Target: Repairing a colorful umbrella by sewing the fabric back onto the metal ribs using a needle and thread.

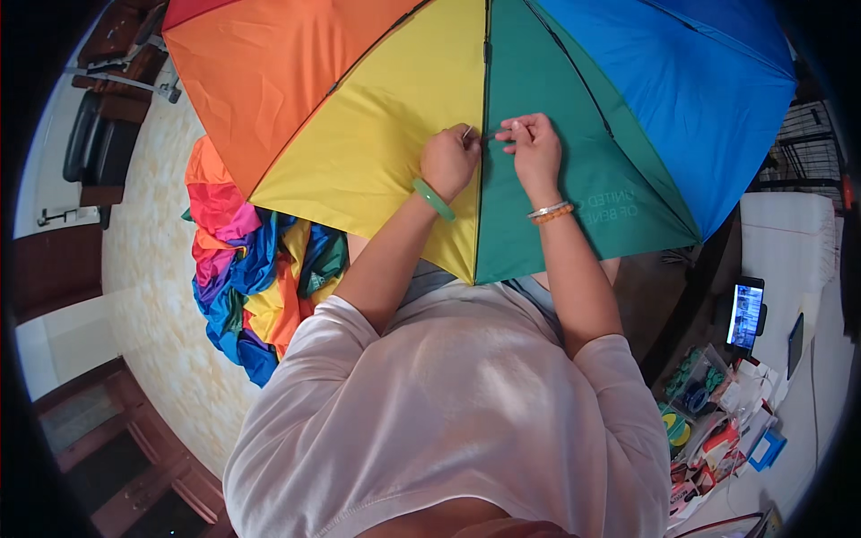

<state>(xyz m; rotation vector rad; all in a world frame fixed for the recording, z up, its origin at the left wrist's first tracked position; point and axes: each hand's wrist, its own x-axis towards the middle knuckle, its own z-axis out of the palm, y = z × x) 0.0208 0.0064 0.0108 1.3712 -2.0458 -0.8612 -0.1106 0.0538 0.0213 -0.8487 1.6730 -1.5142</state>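
A rainbow umbrella (377, 170) is spread open over my lap, its inner side with the thin black ribs (485, 81) facing me. Beside the rib between the yellow and green panels, my left hand (448, 165) is closed, with a thin, shiny needle-like piece (467, 132) at its fingertips. Across that rib, over the green panel (574, 179), my right hand (536, 160) has thumb and forefinger pinched and its other fingers bent. Whatever the right fingers hold is too fine to make out. A green bangle circles my left wrist, and bracelets my right.
Bright multicoloured fabric (260, 278) lies heaped on the floor at my left. On the white table (780, 233) at right stand a lit phone (744, 314), a clear box (698, 381) of small items and mixed clutter. A black-padded chair (85, 134) stands far left.
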